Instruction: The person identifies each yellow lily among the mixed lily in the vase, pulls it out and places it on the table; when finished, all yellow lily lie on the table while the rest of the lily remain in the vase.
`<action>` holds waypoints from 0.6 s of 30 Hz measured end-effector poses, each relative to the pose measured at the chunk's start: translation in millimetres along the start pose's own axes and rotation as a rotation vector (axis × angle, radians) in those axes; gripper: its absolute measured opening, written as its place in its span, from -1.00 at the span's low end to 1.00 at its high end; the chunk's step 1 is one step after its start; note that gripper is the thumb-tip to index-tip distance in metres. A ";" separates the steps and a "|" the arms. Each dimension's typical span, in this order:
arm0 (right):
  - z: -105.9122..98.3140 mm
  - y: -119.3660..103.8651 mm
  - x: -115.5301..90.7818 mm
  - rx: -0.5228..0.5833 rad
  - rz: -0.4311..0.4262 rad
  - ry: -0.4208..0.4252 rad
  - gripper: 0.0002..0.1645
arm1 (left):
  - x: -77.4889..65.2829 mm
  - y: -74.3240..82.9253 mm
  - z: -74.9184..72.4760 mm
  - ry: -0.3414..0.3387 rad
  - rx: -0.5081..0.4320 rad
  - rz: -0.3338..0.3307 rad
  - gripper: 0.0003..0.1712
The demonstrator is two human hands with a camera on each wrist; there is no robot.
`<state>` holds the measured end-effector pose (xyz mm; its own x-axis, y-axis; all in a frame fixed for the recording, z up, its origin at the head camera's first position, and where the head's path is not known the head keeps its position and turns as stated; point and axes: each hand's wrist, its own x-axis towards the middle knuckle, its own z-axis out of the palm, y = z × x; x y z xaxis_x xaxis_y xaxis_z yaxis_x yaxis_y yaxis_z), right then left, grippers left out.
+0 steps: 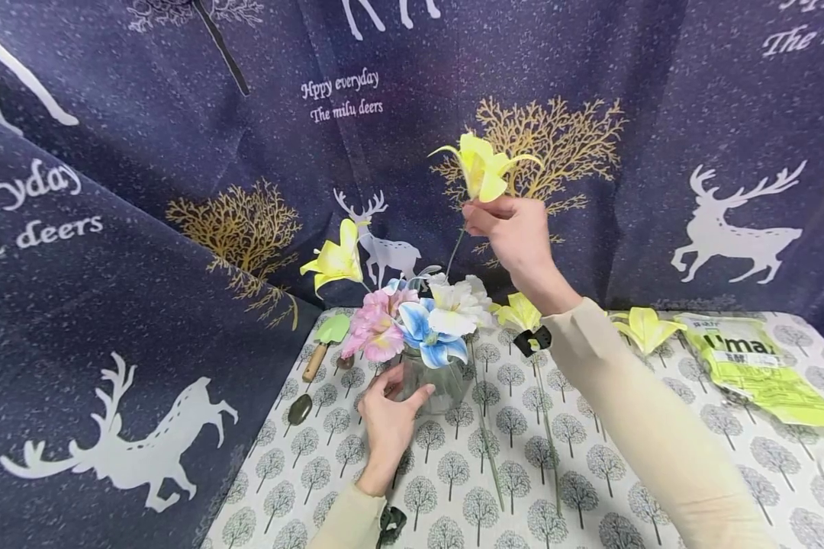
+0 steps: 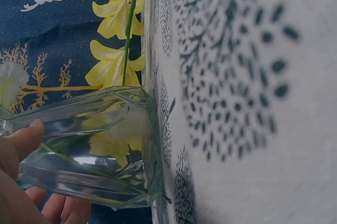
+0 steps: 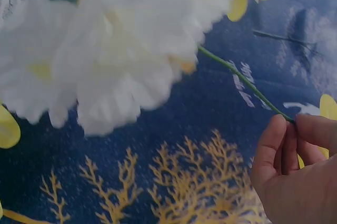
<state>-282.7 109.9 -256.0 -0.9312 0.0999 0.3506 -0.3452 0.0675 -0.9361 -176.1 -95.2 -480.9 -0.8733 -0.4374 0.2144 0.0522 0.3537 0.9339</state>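
Observation:
High above the table, my right hand point(image 1: 522, 236) pinches the stem of a yellow artificial lily point(image 1: 482, 169) just below its bloom. That green stem point(image 3: 237, 74) slants down behind the white flowers point(image 1: 456, 305) in the right wrist view; its lower end is hidden. My left hand point(image 1: 388, 419) holds the clear glass vase point(image 1: 442, 387) on its left side, with the thumb and fingers point(image 2: 68, 208) curled about it. Out of the vase rise pink flowers point(image 1: 378, 329), a blue-and-white lily point(image 1: 431, 335), the white flowers and another yellow lily point(image 1: 336, 259) leaning left.
More yellow lilies point(image 1: 519, 311) point(image 1: 648, 329) lie on the tree-print tablecloth point(image 1: 481, 507) to the right, some with long stems toward me. A green-and-white plastic bag point(image 1: 762, 370) is at far right. A small green trowel point(image 1: 332, 331) and a dark spoon-shaped tool point(image 1: 300, 409) lie left of the vase.

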 end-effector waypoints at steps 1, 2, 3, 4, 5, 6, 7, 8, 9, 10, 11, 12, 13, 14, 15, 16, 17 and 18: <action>-3.6 -1.1 0.3 0.042 -0.001 0.010 -0.72 | -0.1 0.2 0.2 -0.001 -0.001 -0.003 -0.32; -7.7 -2.1 0.6 0.076 -0.005 0.023 -0.72 | -0.1 0.6 0.3 -0.003 -0.004 -0.006 -0.32; -11.7 -3.0 0.8 0.119 -0.008 0.035 -0.73 | -0.1 1.0 0.4 -0.002 -0.006 -0.007 -0.32; -15.6 -4.0 0.8 0.159 -0.011 0.047 -0.76 | -0.1 1.2 0.4 -0.001 -0.007 -0.009 -0.32; -19.5 -4.9 0.9 0.202 -0.018 0.060 -0.78 | -0.1 1.8 0.4 -0.002 -0.009 -0.008 -0.32; -23.3 -5.6 0.9 0.243 -0.029 0.072 -0.81 | 0.0 2.2 0.3 -0.001 -0.007 -0.006 -0.32; -26.9 -6.2 0.8 0.279 -0.041 0.085 -0.85 | 0.1 2.6 0.2 0.000 -0.003 -0.003 -0.32; -30.4 -6.8 0.7 0.308 -0.057 0.098 -0.88 | 0.3 3.0 0.0 0.000 -0.001 -0.001 -0.32; -33.7 -7.0 0.6 0.343 -0.075 0.106 -0.91 | 0.4 3.3 -0.1 0.002 -0.002 0.005 -0.32; -36.8 -7.5 0.3 0.377 -0.094 0.113 -0.93 | 0.5 3.7 -0.2 0.001 -0.001 0.008 -0.33; -39.9 -7.7 -0.1 0.424 -0.109 0.120 -0.93 | 0.6 4.1 -0.4 0.000 -0.003 0.009 -0.33; -42.7 -7.8 -0.5 0.456 -0.124 0.131 -0.93 | 0.5 4.4 -0.6 -0.002 -0.003 0.010 -0.34; -45.4 -8.0 -0.8 0.487 -0.138 0.144 -0.93 | 0.4 4.5 -0.7 -0.004 -0.007 0.008 -0.35; -48.3 -8.3 -1.3 0.516 -0.148 0.156 -0.92 | 0.3 4.4 -0.7 -0.005 -0.012 0.005 -0.35; -51.1 -8.6 -1.7 0.550 -0.154 0.171 -0.91 | 0.1 4.0 -0.6 -0.007 -0.017 0.002 -0.36; -53.9 -9.1 -2.1 0.571 -0.159 0.190 -0.90 | -0.1 3.7 -0.7 -0.008 -0.020 -0.005 -0.36; -57.0 -9.5 -2.4 0.589 -0.166 0.211 -0.90 | -0.4 3.3 -0.6 -0.009 -0.024 -0.011 -0.36; -60.1 -10.2 -2.6 0.595 -0.176 0.234 -0.90 | -0.7 2.9 -0.4 -0.010 -0.028 -0.016 -0.36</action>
<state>-269.7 168.6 -245.6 -0.8281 0.3549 0.4338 -0.5581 -0.4505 -0.6968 -175.2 -94.1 -478.2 -0.8789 -0.4344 0.1970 0.0517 0.3238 0.9447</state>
